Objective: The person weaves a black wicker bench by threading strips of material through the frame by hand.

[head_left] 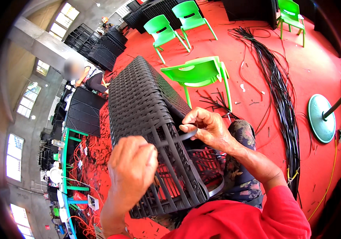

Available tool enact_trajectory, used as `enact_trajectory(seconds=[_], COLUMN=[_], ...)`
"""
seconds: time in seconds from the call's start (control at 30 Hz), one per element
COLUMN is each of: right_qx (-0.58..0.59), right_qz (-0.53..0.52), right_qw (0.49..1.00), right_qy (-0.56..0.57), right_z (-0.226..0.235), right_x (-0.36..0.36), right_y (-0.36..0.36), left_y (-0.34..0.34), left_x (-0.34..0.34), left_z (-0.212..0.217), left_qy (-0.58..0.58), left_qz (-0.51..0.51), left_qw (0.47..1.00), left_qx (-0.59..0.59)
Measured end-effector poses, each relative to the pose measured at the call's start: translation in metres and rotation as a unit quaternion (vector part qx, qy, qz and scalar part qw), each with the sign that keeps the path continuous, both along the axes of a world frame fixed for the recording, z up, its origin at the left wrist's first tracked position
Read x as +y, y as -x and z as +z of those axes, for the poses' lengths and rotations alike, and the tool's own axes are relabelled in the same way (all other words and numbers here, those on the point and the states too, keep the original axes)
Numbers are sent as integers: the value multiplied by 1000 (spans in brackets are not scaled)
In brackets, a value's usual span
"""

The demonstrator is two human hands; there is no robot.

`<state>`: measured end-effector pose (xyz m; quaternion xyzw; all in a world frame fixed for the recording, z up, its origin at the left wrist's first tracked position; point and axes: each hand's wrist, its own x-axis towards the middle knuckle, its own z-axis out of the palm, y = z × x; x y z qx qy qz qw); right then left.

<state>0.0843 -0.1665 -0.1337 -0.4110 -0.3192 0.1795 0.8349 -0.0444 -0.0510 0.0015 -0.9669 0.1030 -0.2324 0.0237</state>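
Observation:
A black woven wicker furniture piece (136,93) stands tilted in front of me. Its upper part is densely woven, while bare black slats show at the near end. My right hand (208,129) pinches a flat dark weaving strip (184,136) between thumb and fingers at the piece's right edge. From there the strip crosses the slats toward the left. My left hand (132,167) is closed in a fist beside the left part of the slats, and what it holds, if anything, is hidden.
Green plastic chairs (196,72) stand beyond the piece. A long bundle of black strips (278,91) lies on the red floor to the right, near a round green stand base (321,117). At the left, a person (92,75) sits by dark woven panels (83,107).

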Motion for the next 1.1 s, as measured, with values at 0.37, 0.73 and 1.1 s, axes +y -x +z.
enact_trajectory(seconds=[0.37, 0.73, 1.1], right_qx=[50, -132, -9], right_qz=[48, -43, 150], right_qw=[997, 990, 989], right_qy=[-36, -13, 5], right_z=[1, 25, 16], right_x=[1, 13, 4], right_y=[-11, -31, -26], left_y=[-30, -56, -53], left_x=[23, -14, 7], left_z=[-3, 4, -8], left_qy=[103, 178, 385], left_qz=[-18, -22, 35], left_qw=[994, 975, 920], left_qx=[32, 131, 70])
